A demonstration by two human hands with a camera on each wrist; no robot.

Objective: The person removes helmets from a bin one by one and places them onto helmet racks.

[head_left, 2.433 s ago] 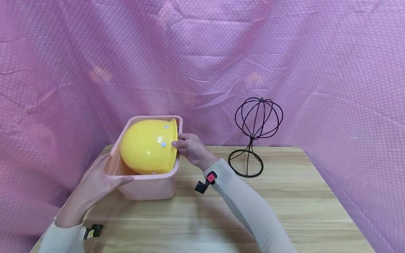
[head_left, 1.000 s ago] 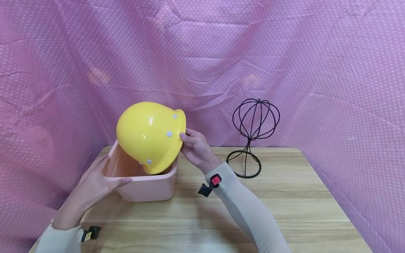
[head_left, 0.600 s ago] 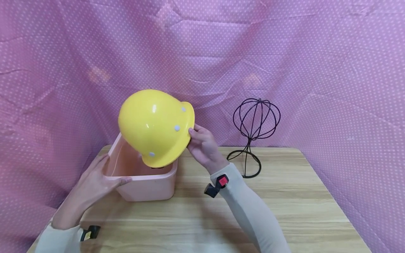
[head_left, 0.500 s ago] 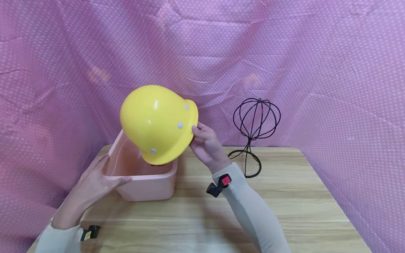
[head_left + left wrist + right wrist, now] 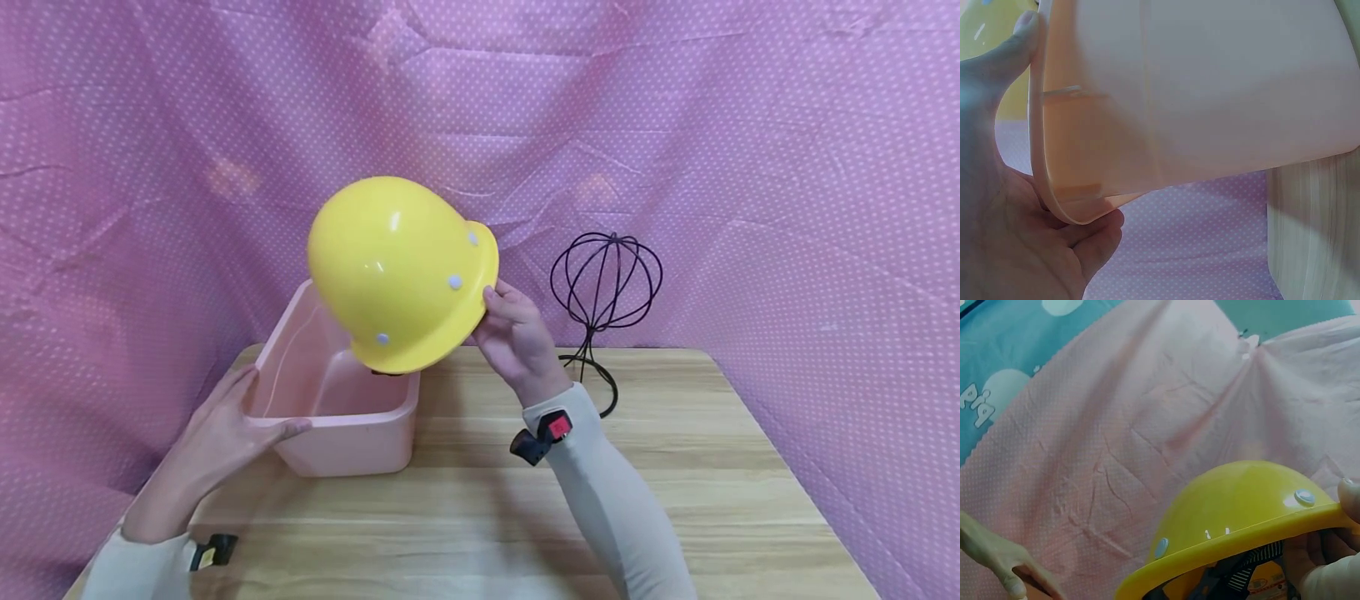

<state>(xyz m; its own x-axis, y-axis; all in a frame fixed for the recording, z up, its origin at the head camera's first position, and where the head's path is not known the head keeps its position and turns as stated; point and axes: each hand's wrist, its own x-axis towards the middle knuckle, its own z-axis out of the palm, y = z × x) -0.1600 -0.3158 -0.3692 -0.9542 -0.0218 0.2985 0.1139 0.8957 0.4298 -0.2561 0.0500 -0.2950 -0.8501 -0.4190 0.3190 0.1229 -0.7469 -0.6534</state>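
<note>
A yellow hard hat with pale round studs is tilted in the air, partly over the pink plastic bin. My right hand pinches its brim, thumb on the outer face and fingers underneath. Dark straps show inside the hat in the right wrist view. My left hand grips the bin at its near left corner. In the left wrist view the thumb lies along the bin's rim, and curled fingers reach round the corner. The hat hides the bin's far right part.
A black wire stand with a round cage top stands at the back right, its base partly hidden by my right arm. The wooden table has pink dotted cloth hanging behind and at both sides.
My right hand has lifted the hard hat out of the bin and moved it up and to the right, tilting it. My left hand has stayed on the bin's corner.
</note>
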